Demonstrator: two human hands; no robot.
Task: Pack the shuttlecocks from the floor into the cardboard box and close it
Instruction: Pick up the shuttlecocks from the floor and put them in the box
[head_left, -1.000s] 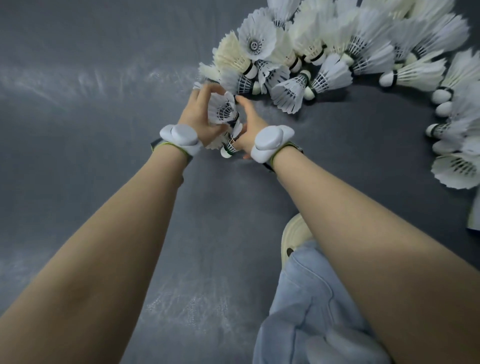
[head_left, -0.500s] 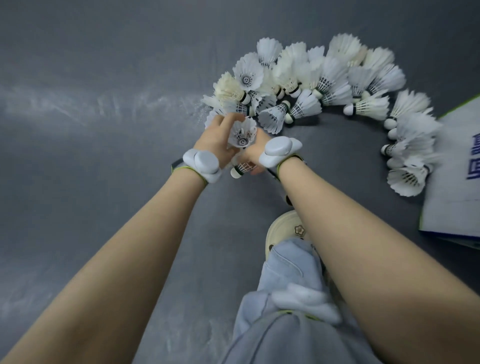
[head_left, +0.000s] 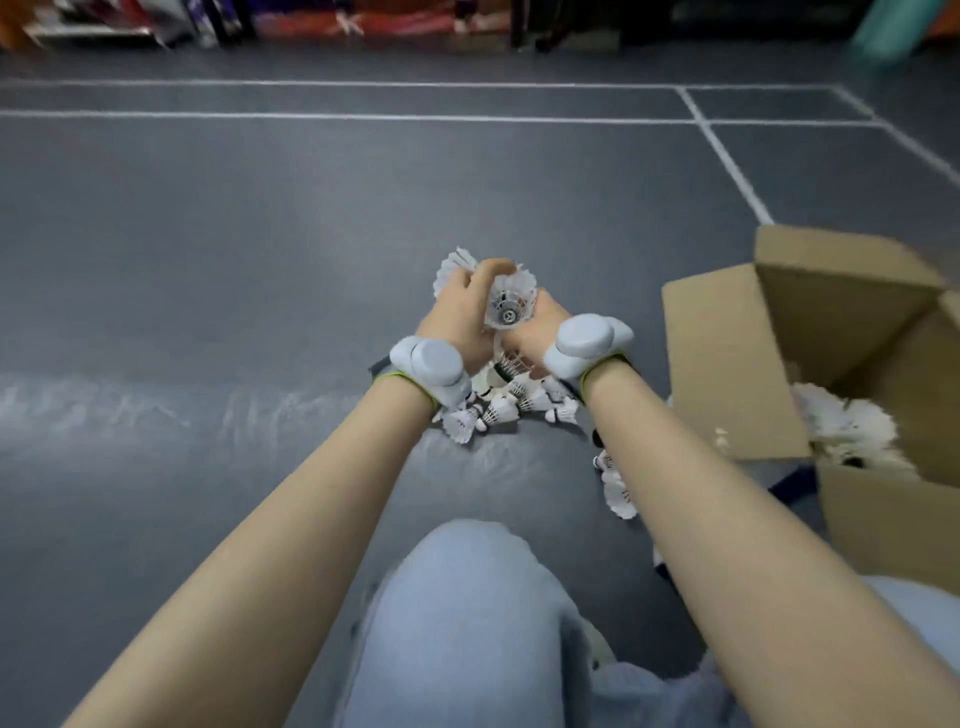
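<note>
Denim-clad knee (head_left: 467, 613) occupies the nearest ground, with both bare forearms reaching forward over the grey floor (head_left: 208, 291). Beyond the knee, loose shuttlecocks (head_left: 498, 410) lie scattered on the floor directly under the wrists, and a further few (head_left: 615, 488) lie beside the right forearm, towards the box. Each wrist carries a grey wrist device (head_left: 431, 366). The left hand (head_left: 460, 317) and right hand (head_left: 535, 330) are raised above the floor and pressed together around a held bunch of shuttlecocks (head_left: 511, 299); the grip of each hand is curled round that bunch, which sits between the palms. The topmost piece presents its open feather skirt towards the camera, so its long axis runs roughly along the line of sight, cork end away; how many pieces are in the bunch cannot be told. The feathers are white and look light and easily crushed. The cardboard box (head_left: 727, 364) stands on the floor to the right of the hands, flaps open, with white shuttlecocks already inside (head_left: 841, 426). The deciding relation: the box opening lies to the right of the held bunch, on the right hand's side, well apart from it, with an upright flap between. In my judgement the bunch must pass over that flap, and squeezing it harder risks bending feathers. White court lines (head_left: 727, 156) cross the far floor.
</note>
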